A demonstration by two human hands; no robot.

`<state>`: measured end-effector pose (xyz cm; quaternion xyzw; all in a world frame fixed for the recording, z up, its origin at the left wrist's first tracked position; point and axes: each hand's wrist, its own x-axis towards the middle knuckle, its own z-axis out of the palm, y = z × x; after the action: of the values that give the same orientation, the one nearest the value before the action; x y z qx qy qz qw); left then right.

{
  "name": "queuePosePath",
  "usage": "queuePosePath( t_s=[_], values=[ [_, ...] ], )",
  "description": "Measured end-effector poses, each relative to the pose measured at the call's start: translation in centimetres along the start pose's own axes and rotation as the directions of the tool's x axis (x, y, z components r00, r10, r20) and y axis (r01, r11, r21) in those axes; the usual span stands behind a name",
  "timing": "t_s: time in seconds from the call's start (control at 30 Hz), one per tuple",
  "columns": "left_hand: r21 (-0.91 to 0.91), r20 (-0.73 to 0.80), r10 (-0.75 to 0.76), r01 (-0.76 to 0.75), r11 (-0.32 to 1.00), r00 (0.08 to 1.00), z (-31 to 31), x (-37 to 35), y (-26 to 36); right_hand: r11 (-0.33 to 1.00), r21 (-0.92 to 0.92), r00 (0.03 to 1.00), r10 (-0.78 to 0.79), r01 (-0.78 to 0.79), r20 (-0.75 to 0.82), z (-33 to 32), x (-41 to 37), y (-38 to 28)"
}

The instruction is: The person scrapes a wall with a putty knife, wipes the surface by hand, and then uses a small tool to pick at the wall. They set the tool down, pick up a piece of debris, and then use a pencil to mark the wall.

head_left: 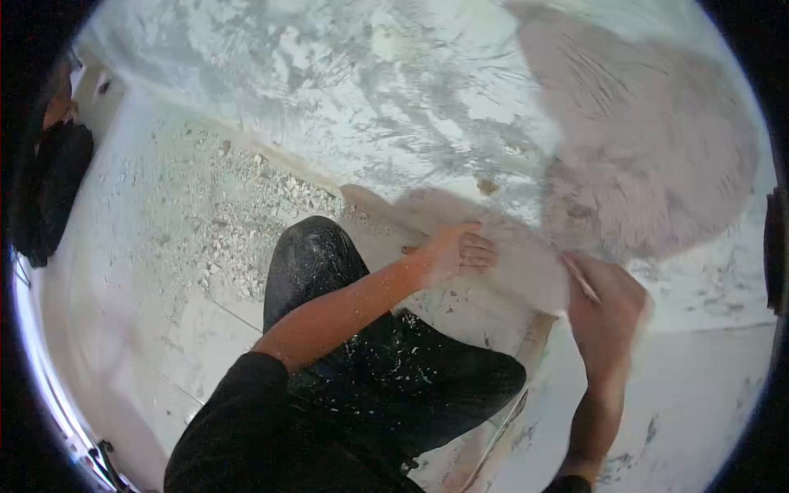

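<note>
My right hand (608, 300) is closed round a thin, pale-edged flat tool (582, 278), held close to the patchy wall (419, 107). Its blade and kind are hard to make out, as the hand is slightly blurred. My left hand (459, 251) is over the floor near the base of the wall, its fingers curled together. What it holds, if anything, is hidden. Scraped-looking white and grey patches cover the wall surface in front of me.
Loose flakes and chips (238, 222) lie scattered over the tiled floor (123, 329) along the wall's foot. My dusty dark-trousered knees (316, 255) are bent close to the wall. Another person's dark clothing (62, 181) shows at the far left. A shadow (649, 140) falls on the wall.
</note>
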<state>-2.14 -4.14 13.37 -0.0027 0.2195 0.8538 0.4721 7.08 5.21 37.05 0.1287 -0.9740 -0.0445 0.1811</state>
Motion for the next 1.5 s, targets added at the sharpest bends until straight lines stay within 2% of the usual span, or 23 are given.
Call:
queuePosePath(
  t_s=[0.1,0.13,0.23,0.43,0.47,0.57,0.6,0.67,0.73,0.83,0.87,0.9,0.97,1.1,1.13,1.17,1.23,1.27,1.3,1.37,1.4,1.43,1.5],
  values=[
    [-0.035,-0.011,-0.025,0.025,0.999,1.0,-0.4,-0.8,-1.3,0.994,-0.098,0.997,0.038,-0.045,-0.067,-0.5,1.1,-0.1],
    [-0.029,-0.012,-0.053,0.052,0.998,0.999,-0.3,-0.8,-1.2,0.999,-0.043,0.998,0.03,-0.033,-0.052,-0.9,1.3,0.2],
    [-0.03,0.002,-0.067,0.067,0.997,0.998,0.2,-0.4,-1.3,0.992,-0.075,0.985,-0.115,0.105,-0.131,-2.7,0.8,-0.9],
    [0.008,0.0,-0.046,0.046,0.999,0.999,0.3,-0.5,-0.1,0.99,-0.138,0.999,-0.031,0.034,0.022,-2.4,2.0,0.0],
    [0.01,0.002,-0.048,0.048,0.999,0.999,0.3,-0.8,-0.5,0.995,-0.065,0.993,-0.08,0.075,-0.089,-3.0,1.6,-0.7],
    [0.037,0.008,-0.041,0.04,0.999,0.999,0.4,-1.0,-0.4,0.998,-0.064,1.0,0.001,-0.002,-0.013,-1.7,2.9,-0.5],
    [0.041,0.01,-0.036,0.036,0.999,0.999,0.2,-0.7,-0.6,0.996,-0.032,0.996,-0.08,0.081,0.032,0.3,3.0,1.2],
    [-0.076,0.036,-0.023,0.026,0.997,0.999,-0.9,0.0,-1.0,0.996,-0.012,0.996,-0.094,0.093,-0.012,-0.4,3.0,0.0],
    [-0.044,0.06,0.013,-0.011,0.999,0.998,-0.3,-1.1,-0.5,0.996,-0.07,0.995,-0.063,0.057,-0.083,-1.9,2.4,-1.3],
    [0.006,0.062,-0.02,0.02,1.0,0.998,0.0,-0.9,-0.5,0.993,-0.094,0.993,-0.06,0.07,0.104,0.3,3.2,0.3],
    [-0.006,0.027,-0.057,0.057,0.998,0.998,0.0,-0.5,-0.3,0.969,-0.226,0.99,-0.078,0.103,0.114,0.2,2.6,0.0],
    [-0.016,0.02,-0.043,0.043,0.999,0.999,0.0,-0.5,0.1,0.968,-0.22,0.988,-0.095,0.12,0.118,-0.4,2.3,-0.8],
    [0.029,0.002,-0.043,0.043,0.999,0.999,0.5,-1.0,0.0,0.988,-0.137,0.994,-0.083,0.073,-0.065,-2.1,2.0,-2.2],
    [-0.002,-0.011,0.058,-0.058,0.998,0.998,1.0,-2.2,0.8,0.988,-0.068,0.988,-0.145,0.141,-0.053,-1.3,1.7,-1.4],
    [-0.01,-0.006,0.051,-0.051,0.999,0.999,0.6,-1.6,0.1,0.985,-0.138,0.985,-0.121,0.104,-0.126,-2.0,1.5,-2.2],
    [-0.003,0.002,0.035,-0.035,0.999,0.999,0.4,-1.2,-0.5,0.986,-0.133,0.987,-0.111,0.096,-0.115,-1.1,1.6,-1.4],
    [-0.011,-0.004,0.019,-0.019,1.0,1.0,0.8,-1.6,-0.8,0.985,-0.147,0.983,-0.067,0.092,0.168,0.9,2.7,0.0],
    [-0.034,-0.015,0.042,-0.043,0.998,0.999,0.8,-1.5,-0.3,0.951,-0.299,0.986,-0.037,0.086,0.165,0.3,1.7,-0.6],
    [-0.036,-0.015,0.06,-0.061,0.998,0.998,0.5,-1.1,0.3,0.949,-0.299,0.986,-0.053,0.099,0.159,0.0,2.2,-1.1],
    [0.023,0.056,-0.001,-0.001,1.0,0.998,0.0,-0.8,-0.3,0.99,-0.137,0.999,0.005,-0.013,-0.053,-0.7,1.8,-1.4],
    [0.035,0.059,-0.015,0.013,0.999,0.998,0.1,-0.9,-0.4,0.997,-0.076,0.998,0.012,-0.007,0.063,0.4,2.7,-0.7],
    [0.019,0.037,-0.04,0.04,0.999,0.998,0.3,-0.9,-0.4,0.996,-0.085,0.998,0.024,-0.019,0.052,0.0,2.3,-0.7],
    [-0.006,0.018,-0.047,0.047,0.999,0.999,0.6,-0.9,0.3,0.995,0.013,0.994,-0.101,0.101,-0.044,-0.6,2.2,-1.7]
  ],
)
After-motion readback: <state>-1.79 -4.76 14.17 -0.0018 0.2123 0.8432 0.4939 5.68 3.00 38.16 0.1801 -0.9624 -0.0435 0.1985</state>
